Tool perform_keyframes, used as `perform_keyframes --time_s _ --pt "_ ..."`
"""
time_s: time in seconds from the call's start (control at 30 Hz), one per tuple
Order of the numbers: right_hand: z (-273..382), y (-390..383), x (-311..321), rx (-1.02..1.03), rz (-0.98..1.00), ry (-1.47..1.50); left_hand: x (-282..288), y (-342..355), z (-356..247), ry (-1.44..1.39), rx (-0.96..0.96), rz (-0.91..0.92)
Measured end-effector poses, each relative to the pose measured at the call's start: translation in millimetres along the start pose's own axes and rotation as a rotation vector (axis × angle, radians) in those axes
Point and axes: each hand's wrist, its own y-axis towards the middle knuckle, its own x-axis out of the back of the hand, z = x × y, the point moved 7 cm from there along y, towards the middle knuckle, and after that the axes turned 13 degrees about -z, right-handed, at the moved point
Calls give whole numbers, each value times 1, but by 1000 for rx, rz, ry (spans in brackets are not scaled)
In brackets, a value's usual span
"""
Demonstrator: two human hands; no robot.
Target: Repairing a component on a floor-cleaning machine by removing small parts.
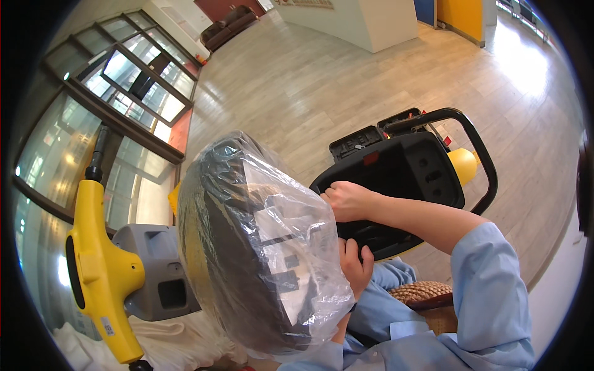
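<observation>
A bulky dark padded piece, seat-like in shape, is wrapped in a clear plastic bag [272, 235] and stands tilted in front of me. My right hand [349, 201] reaches across from the right, fingers closed at the bag's right edge. Below it, my left hand [356, 266] is curled against the same edge, its forearm partly hidden behind the wrapped piece. Both hands appear to pinch the plastic; the exact grip of the fingers is partly hidden. Just beyond the hands lies a black open tray-like housing [402, 164] of a machine.
A curved black handle [486, 154] and a yellow rounded part [462, 166] belong to the machine on the right. At left stand a yellow bar-shaped part [99, 266] and a grey moulded part [164, 272]. A woven basket-like item [427, 294] is near my lap. Framed windows [124, 80] line the left.
</observation>
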Motion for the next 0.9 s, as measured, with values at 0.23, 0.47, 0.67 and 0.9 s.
perform_keyframes --time_s 0.23,0.47,0.67,0.9 --pt "1 1 8 -59 -49 31 -2 -1 0 9 -3 14" --pt "-2 -2 13 -124 -122 207 0 -3 0 10 17 23" --pt "-1 -4 4 -99 67 33 0 -2 1 13 5 0" --pt "1 0 -1 -28 64 -42 -6 -4 4 22 9 50"
